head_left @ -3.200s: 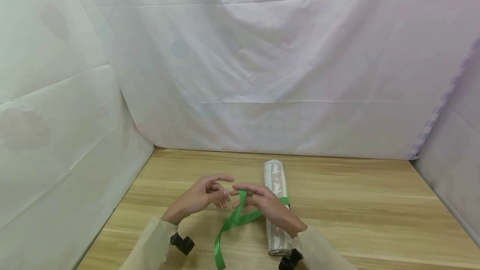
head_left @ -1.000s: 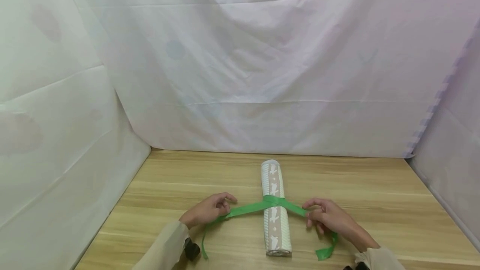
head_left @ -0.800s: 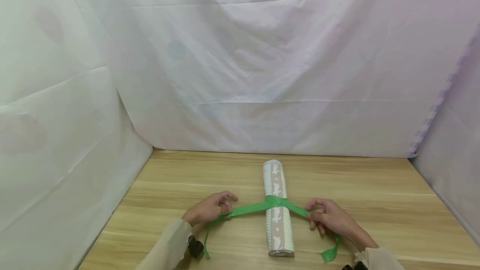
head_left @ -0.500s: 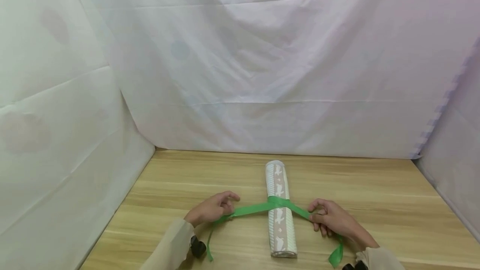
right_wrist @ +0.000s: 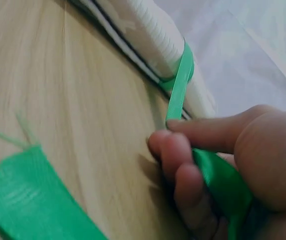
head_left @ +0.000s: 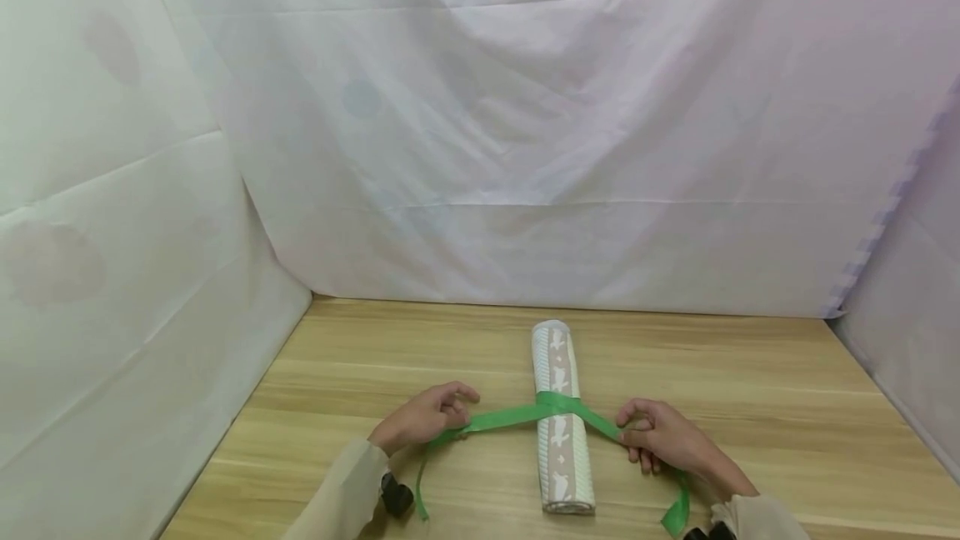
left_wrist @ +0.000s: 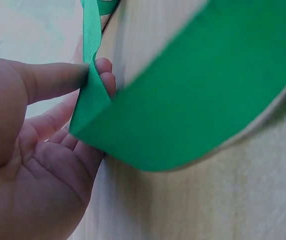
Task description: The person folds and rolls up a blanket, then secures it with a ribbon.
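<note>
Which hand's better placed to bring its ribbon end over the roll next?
Probably the right hand: it pinches the green ribbon nearer the rolled cloth, with a shorter span between. The left hand pinches ribbon too, but farther out.

there's room to pass over the table (head_left: 787,407) at far right; green ribbon (head_left: 506,417) and rolled cloth (head_left: 561,461) bar the middle.

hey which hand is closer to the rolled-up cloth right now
Right. The right hand pinches the green ribbon beside the rolled-up cloth, on its right; the left hand pinches it farther off, leftward.
</note>
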`<state>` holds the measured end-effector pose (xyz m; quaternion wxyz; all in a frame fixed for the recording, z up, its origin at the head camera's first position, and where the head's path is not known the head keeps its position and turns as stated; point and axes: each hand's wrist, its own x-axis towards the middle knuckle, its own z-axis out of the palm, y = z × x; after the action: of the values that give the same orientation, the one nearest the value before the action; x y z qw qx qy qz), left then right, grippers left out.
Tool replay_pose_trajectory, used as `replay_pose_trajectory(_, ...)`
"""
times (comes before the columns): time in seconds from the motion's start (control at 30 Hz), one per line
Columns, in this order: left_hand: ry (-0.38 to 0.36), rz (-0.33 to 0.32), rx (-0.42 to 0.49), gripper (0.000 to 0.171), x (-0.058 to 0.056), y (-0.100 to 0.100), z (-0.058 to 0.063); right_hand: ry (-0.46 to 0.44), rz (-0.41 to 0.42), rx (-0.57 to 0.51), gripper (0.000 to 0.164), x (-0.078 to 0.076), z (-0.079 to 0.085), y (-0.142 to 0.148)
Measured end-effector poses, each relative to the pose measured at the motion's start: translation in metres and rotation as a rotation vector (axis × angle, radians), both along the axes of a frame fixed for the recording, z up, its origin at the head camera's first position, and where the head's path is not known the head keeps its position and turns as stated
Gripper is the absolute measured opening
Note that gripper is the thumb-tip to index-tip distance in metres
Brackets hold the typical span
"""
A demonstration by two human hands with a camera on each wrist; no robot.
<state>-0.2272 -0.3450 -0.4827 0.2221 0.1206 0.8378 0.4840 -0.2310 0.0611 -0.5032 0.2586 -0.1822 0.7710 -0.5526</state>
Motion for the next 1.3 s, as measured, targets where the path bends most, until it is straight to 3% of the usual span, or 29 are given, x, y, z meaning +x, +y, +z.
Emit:
replay_pose_trajectory(0.23,0.012,0.011,-0.01,0.028,0.0,0.004,-0.001,0.088,0.013,0.103,0.02,0.003,0.009,-0.005)
replay_pose_trajectory(0.43,0.042,0.031,-0.07,0.025,-0.001,0.009,0.001,0.298,-0.09,0.413,0.026,0.007,0.032,-0.012)
replay_pose_trajectory(0.5,0.047,0.039,-0.091,0.025,-0.002,0.011,0.002,0.351,-0.117,0.468,0.029,0.006,0.04,-0.015)
replay_pose_trajectory(0.7,0.056,0.054,-0.121,0.027,-0.004,0.023,0.007,0.454,-0.125,0.381,0.023,0.0,0.043,-0.03)
replay_pose_trajectory(0.9,0.029,0.045,-0.047,0.034,-0.009,0.047,0.012,0.436,-0.172,0.292,0.019,-0.009,0.037,-0.059)
replay_pose_trajectory(1.07,0.011,-0.001,0.006,0.039,-0.01,0.066,0.013,0.418,-0.262,0.304,0.018,-0.012,0.034,-0.076)
replay_pose_trajectory(1.3,0.018,0.028,0.005,0.047,-0.009,0.079,0.009,0.451,-0.358,0.352,0.02,-0.01,0.037,-0.085)
